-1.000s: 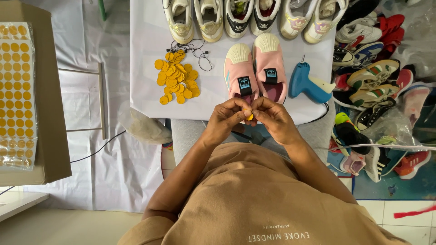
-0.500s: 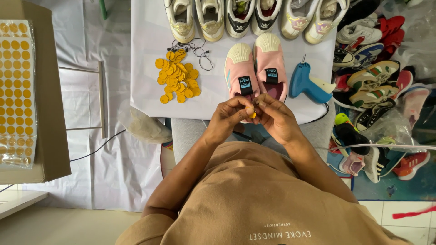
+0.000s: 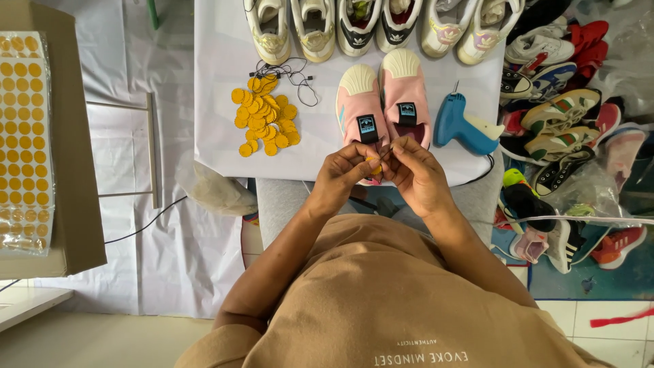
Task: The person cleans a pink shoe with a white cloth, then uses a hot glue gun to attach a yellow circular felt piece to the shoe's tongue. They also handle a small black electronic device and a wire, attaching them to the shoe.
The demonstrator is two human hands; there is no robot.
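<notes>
Nearest the camera, above the tan sweatshirt [image 3: 381, 300], the left hand [image 3: 340, 178] and the right hand [image 3: 417, 178] meet at the front edge of the white table [image 3: 218, 102]. The fingers of both close narrowly together on a small yellow round tag [image 3: 374, 163], pinched between the fingertips; what looks like a thin string runs at the right fingertips, too fine to be sure of. The tag looks light, thin and probably stiff like card or plastic, easily dropped, so a fingertip pinch at its rim seems the sensible hold.

Just beyond the hands lies a pair of pink slip-on shoes [image 3: 381, 102] with shell toes and black tongue labels, heels toward the person. To their left sits a pile of yellow round tags [image 3: 264, 116] with a tangle of black strings [image 3: 289, 71] at its far end; to their right rests a blue tagging gun [image 3: 462, 126]. Along the far edge stands a row of pale sneakers [image 3: 381, 24].

Right of the table, mixed sneakers [image 3: 565, 129] crowd the floor. At the far left, a sheet of yellow round stickers [image 3: 24, 136] lies on a cardboard box [image 3: 68, 170], over white plastic sheeting [image 3: 136, 204].
</notes>
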